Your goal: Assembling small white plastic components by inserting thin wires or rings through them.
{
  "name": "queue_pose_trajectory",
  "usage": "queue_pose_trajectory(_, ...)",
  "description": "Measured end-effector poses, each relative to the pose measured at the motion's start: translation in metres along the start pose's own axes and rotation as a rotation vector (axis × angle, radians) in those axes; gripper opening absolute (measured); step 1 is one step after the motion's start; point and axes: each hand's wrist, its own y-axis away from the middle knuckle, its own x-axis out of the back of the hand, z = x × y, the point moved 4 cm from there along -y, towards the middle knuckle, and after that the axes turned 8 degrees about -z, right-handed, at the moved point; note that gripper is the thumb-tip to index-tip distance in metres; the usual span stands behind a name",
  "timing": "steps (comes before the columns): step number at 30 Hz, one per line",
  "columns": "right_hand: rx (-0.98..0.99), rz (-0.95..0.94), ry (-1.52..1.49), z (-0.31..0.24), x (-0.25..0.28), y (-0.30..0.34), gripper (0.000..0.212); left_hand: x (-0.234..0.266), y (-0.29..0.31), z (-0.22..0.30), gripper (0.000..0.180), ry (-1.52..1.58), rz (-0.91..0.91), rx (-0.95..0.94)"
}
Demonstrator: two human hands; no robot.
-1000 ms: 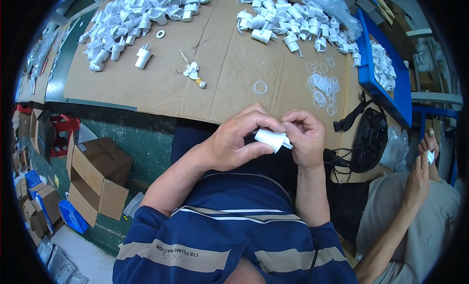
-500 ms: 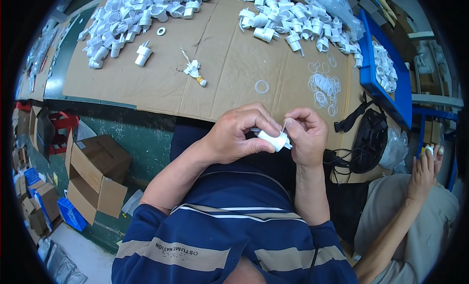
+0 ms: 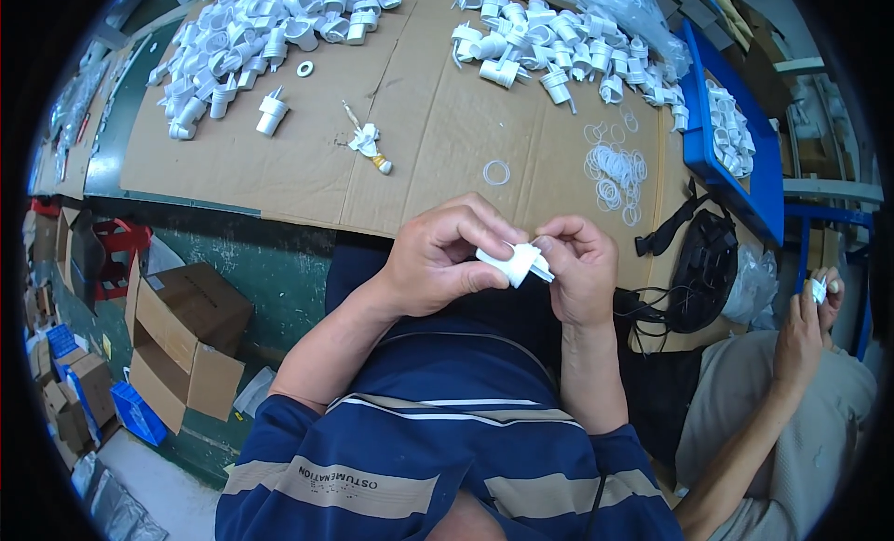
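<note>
My left hand (image 3: 438,257) is closed round a white plastic fitting (image 3: 503,268), held tilted above my lap just off the table's front edge. The fitting's narrow pronged end points toward my right hand (image 3: 585,266). Thumb and forefinger of that hand are pinched against this end, on a thin clear ring that is now mostly hidden by the fingertips. Beyond my hands, one loose thin ring (image 3: 496,172) lies on the cardboard, and a heap of such rings (image 3: 616,176) lies farther right.
White fittings are heaped at the far left (image 3: 279,33) and far right (image 3: 568,43). A cloth-wrapped brush (image 3: 368,145) lies mid-table. A blue bin (image 3: 694,136) holds more fittings. Near a black bag (image 3: 703,271), a co-worker's hands (image 3: 803,331) hold a small white piece. Open carton (image 3: 191,327) stands left.
The right fingers, which held the thin ring beside the fitting, have moved onto its pronged end. The fitting has turned slightly in my left hand. The co-worker's hands have shifted.
</note>
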Motion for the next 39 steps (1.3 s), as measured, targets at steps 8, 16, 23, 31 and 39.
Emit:
queue_pose_trajectory(8,-0.070,-0.063,-0.100,-0.005,-0.023,-0.019,0.011,-0.016,0.002,-0.021,0.026,0.925,0.302,0.197)
queue_pose_trajectory(16,-0.219,0.058,-0.004,-0.006,-0.029,-0.037,0.010,-0.015,0.007,-0.032,0.028,1.272,0.637,0.285)
queue_pose_trajectory(23,-0.237,0.026,-0.155,-0.005,-0.025,-0.039,0.009,-0.015,0.006,-0.033,0.026,1.098,0.585,0.296)
queue_pose_trajectory(31,-0.256,0.015,-0.246,-0.007,-0.024,-0.041,0.010,-0.017,0.004,-0.031,0.024,1.004,0.534,0.272)
queue_pose_trajectory(39,-0.270,0.000,-0.278,-0.001,-0.026,-0.041,0.010,-0.016,0.005,-0.033,0.027,1.082,0.548,0.271)
